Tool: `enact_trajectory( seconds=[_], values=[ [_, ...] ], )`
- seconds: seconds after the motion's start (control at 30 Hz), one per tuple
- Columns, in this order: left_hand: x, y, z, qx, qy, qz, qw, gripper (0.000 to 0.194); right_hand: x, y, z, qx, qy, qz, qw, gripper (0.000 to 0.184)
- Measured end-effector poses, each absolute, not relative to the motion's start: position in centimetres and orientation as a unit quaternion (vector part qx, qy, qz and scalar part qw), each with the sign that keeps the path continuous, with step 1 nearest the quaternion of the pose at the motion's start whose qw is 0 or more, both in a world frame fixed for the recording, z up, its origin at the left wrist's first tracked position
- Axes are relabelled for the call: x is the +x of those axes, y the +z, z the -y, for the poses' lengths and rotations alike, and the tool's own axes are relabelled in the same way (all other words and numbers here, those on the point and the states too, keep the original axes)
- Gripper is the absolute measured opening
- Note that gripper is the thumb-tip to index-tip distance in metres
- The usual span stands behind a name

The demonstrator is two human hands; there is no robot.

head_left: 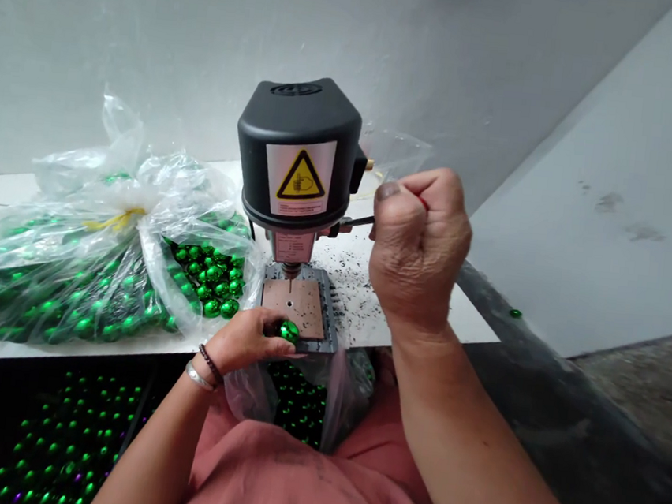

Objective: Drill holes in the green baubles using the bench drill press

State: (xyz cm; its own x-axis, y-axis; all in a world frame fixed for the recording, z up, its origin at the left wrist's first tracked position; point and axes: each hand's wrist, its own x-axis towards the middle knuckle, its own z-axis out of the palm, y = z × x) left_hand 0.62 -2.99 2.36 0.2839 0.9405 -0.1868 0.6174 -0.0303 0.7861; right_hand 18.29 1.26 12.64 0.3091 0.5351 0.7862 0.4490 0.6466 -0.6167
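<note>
Green bead grasped in my left hand, over the near edge of the drill press plate.
It lies just short of the plate's hole; my right hand, farther off, clenches the feed lever. Bagged green beads sit alongside.

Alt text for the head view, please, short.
A person's left hand holds a shiny green bead on the brown plate of a small bench drill press, while the right hand grips its feed lever. A plastic bag of green beads lies beside it.
</note>
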Motion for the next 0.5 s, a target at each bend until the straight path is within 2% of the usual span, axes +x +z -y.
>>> enact_trajectory(
  seconds=[0.07,0.27,0.33,0.43,0.5],
  values=[
    [0.2,2.6,3.3,0.638,0.239,-0.552,0.48,0.046,18.3,12.4,-1.2,-0.415,0.043,0.586,0.695,0.017],
    [0.7,1.8,2.0,0.305,0.481,-0.562,0.6,0.047,18.3,12.4,-1.1,-0.404,0.059,0.593,0.694,0.019],
    [1.0,1.7,1.6,0.23,0.499,-0.537,0.641,0.043,18.3,12.4,-1.1,-0.397,0.062,0.597,0.694,0.019],
    [1.1,1.7,1.6,0.228,0.511,-0.519,0.646,0.03,18.4,12.4,-1.0,-0.395,0.069,0.598,0.694,0.019],
    [1.1,1.6,1.8,0.262,0.501,-0.523,0.637,0.036,18.4,12.4,-1.0,-0.394,0.073,0.597,0.695,0.018]
  ],
)
